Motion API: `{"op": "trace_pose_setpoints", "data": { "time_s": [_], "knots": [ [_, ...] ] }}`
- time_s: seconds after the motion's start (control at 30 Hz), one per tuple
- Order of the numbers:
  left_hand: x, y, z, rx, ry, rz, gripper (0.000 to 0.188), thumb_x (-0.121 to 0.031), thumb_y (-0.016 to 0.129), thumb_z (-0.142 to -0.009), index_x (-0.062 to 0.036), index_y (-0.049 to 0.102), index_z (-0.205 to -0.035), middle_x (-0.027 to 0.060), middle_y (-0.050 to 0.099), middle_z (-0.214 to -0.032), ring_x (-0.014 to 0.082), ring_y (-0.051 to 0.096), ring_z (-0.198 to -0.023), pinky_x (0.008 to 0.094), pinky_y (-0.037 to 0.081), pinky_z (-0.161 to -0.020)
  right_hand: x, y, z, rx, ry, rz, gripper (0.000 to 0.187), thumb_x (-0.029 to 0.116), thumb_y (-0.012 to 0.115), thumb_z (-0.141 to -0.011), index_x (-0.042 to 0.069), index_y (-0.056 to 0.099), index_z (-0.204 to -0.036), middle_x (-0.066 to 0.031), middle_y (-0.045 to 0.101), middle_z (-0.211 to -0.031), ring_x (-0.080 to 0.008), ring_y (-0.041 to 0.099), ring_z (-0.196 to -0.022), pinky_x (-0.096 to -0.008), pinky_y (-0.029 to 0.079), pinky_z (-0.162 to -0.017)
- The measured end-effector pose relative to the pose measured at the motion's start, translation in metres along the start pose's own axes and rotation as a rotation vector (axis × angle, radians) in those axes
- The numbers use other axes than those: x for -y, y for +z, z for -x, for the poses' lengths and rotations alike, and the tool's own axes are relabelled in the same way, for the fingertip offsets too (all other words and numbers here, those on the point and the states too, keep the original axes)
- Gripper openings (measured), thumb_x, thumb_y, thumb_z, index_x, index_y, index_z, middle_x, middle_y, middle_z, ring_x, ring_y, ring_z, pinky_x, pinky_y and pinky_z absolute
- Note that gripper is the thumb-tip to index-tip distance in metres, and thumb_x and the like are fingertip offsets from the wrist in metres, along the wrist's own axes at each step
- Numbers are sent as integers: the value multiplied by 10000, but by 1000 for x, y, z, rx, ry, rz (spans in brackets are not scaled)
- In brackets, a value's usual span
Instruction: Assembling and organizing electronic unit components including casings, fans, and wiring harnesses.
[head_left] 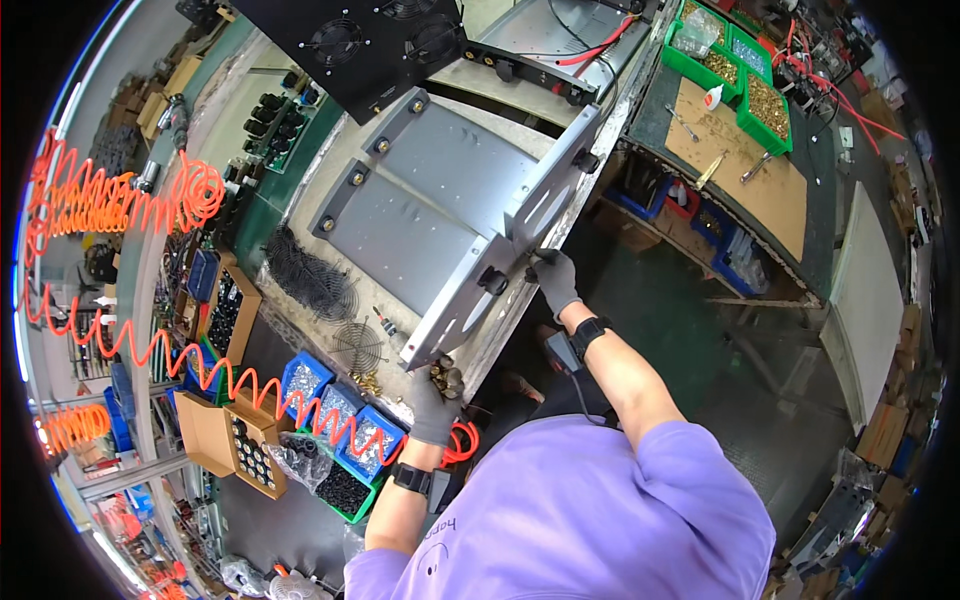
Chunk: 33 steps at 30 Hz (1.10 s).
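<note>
Two grey sheet-metal chassis lie side by side on the bench, the nearer chassis (pixel 400 240) and the farther chassis (pixel 450 165). Each has an upright front panel facing me, with a black knob (pixel 492 281) on the nearer one. My left hand (pixel 433 412), in a grey glove, is closed at that panel's left corner, around several round brass-coloured fittings (pixel 447 376). Beyond the panel's right end, my right hand (pixel 556 280), also gloved, has its fingers pinched together by the bench edge; a small dark thing shows at the fingertips, too small to name.
Black wire fan guards (pixel 310 280) and a small screwdriver (pixel 384 321) lie left of the chassis. Blue bins (pixel 340 410) of screws stand at the bench's near end, with a coiled orange air hose (pixel 130 345) across them. Green bins (pixel 765 110) stand on the right table.
</note>
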<state>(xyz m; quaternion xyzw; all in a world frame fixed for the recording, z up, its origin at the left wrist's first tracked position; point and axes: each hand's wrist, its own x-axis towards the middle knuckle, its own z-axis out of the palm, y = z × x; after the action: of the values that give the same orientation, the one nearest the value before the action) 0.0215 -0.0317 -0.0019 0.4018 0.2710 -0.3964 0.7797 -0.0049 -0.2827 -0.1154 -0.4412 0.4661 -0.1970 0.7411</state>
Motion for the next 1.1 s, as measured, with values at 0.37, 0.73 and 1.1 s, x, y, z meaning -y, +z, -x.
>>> {"op": "trace_pose_setpoints", "data": {
  "time_s": [0.37,0.73,1.1],
  "knots": [
    [15,7,3,2,-88,-19,186,-213,439,-840,-61,497,-750,28,501,-647,122,468,-455,192,372,-344,11,-10,-18,15,-119,64,107,31,536,-802,-43,544,-878,-78,564,-627,-143,539,-501,-262,449,-477],
    [24,-12,11,-70,-174,31,233,-216,468,-842,-100,507,-1040,25,525,-665,134,457,-443,215,349,-352,5,-11,-20,50,-128,101,132,19,525,-810,-70,524,-907,-78,566,-668,-139,552,-567,-259,467,-499],
    [22,-3,4,-82,-138,-11,212,-209,468,-845,-92,519,-1014,23,529,-653,128,468,-455,208,337,-334,1,-12,-23,27,-144,180,131,38,524,-815,-63,551,-895,-97,579,-650,-141,549,-521,-272,454,-481]
  ]
}}
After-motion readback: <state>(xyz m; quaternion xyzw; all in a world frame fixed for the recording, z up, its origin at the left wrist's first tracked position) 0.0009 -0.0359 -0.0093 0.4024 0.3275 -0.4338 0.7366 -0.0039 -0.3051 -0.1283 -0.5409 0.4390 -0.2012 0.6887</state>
